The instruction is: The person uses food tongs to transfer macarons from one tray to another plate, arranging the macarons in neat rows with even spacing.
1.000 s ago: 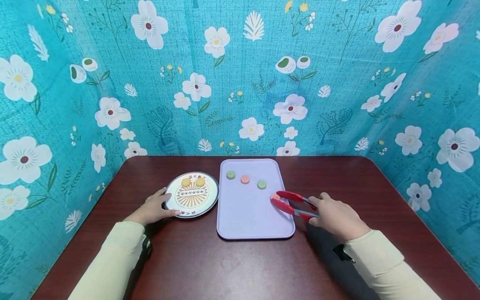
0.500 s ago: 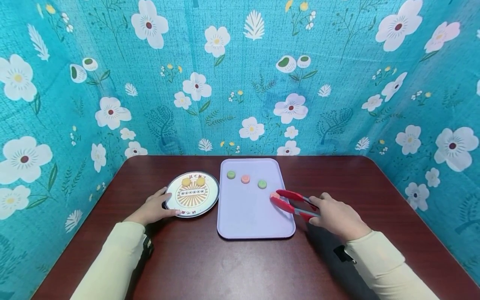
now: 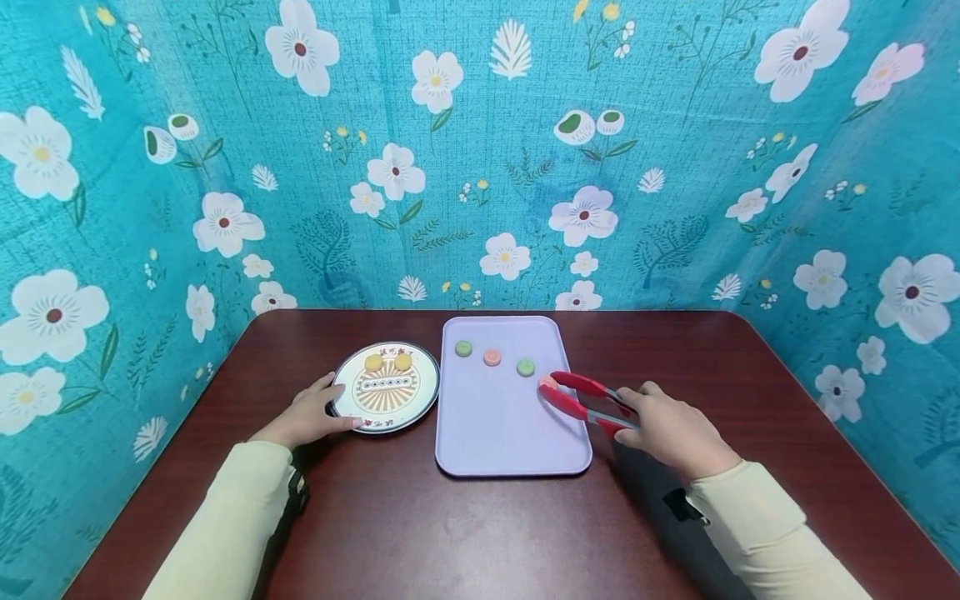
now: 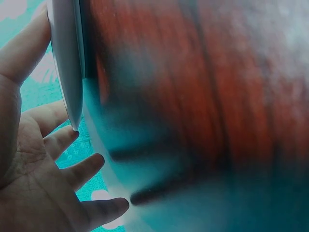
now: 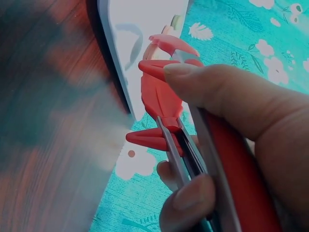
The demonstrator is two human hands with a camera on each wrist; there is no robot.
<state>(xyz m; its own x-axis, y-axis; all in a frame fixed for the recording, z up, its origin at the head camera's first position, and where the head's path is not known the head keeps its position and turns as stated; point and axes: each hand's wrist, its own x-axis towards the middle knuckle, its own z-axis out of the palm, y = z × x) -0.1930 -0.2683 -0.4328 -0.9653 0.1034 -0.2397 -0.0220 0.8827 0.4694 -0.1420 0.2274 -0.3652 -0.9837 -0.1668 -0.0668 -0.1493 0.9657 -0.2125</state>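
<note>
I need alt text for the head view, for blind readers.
A person's right grip holds red tongs, a pink cookie between their tips, over a lilac tray with two green cookies and another pink cookie; the left grip touches a plate with two yellow cookies.

The right hand (image 5: 260, 106) grips long-handled red-and-silver tongs (image 5: 236, 164), thumb on one arm and a fingertip against the other. Their red heads overlap a flat, pale tray (image 5: 130, 14) at the edge near its lowest corner. A peach-pink round piece (image 5: 151, 51) shows partly there; beyond, a green round piece (image 5: 175, 21) lies near the same edge. A glossy reddish-brown wooden worktop (image 5: 53, 145) flanks the tray's opposite edge; white-flowered teal cloth (image 5: 236, 34) fills the other side.
</note>
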